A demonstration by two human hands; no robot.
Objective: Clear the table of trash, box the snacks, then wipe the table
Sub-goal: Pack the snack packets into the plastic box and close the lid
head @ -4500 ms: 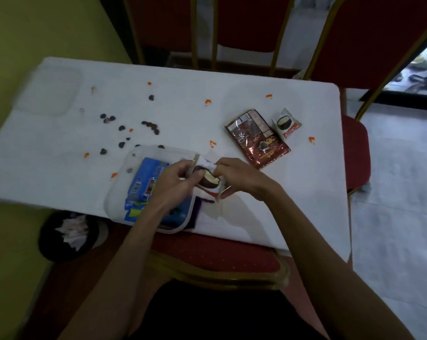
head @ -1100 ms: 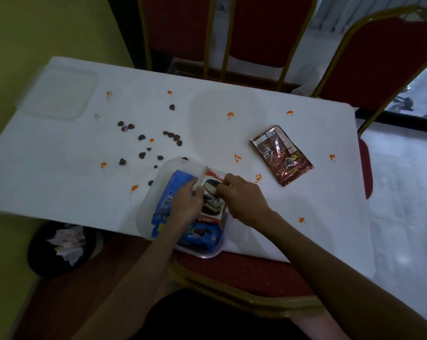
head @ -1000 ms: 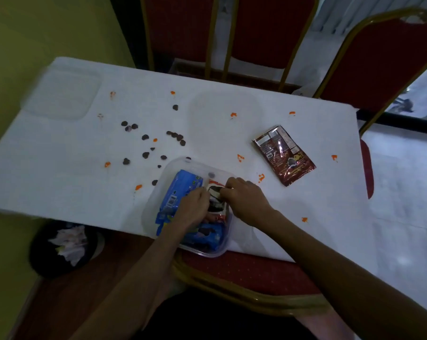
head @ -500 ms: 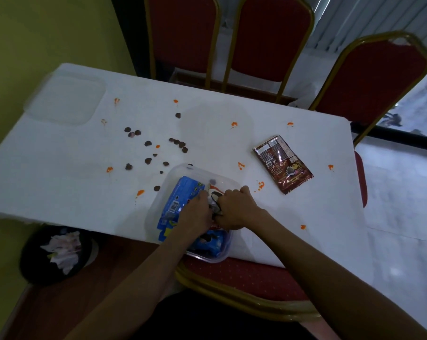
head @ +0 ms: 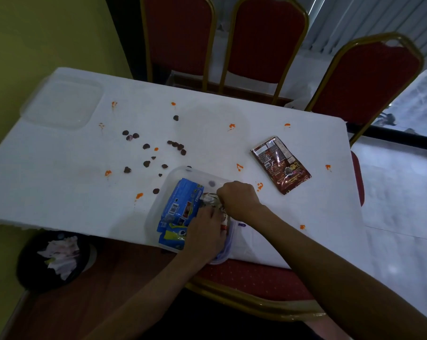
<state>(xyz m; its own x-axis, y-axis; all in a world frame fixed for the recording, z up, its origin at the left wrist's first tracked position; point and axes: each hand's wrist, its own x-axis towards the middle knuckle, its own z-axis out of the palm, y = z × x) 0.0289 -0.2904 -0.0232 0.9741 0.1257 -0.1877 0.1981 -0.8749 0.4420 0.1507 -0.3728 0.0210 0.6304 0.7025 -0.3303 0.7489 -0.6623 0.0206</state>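
A white cloth covers the rectangular table [head: 60, 187]. Three red padded chairs [head: 264, 42] with gold frames line the top of the frame. A clear flat lid [head: 60, 104] lies at upper left, and a dark round bin [head: 31, 271] of crumpled paper stands at lower left. The clear plastic box [head: 158, 209] sits at the table's near edge and holds glossy blue cookie packs [head: 180, 204]. The right hand [head: 239, 200] curls tight round a crinkled small wrapper [head: 208, 200] over the box. The left hand [head: 205, 231] reaches in beside it, its grip hidden. A brown foil pouch [head: 281, 165] lies right of centre. Dark crumbs [head: 175, 144] and orange smears [head: 232, 126] dot the cloth. The print is unreadable.
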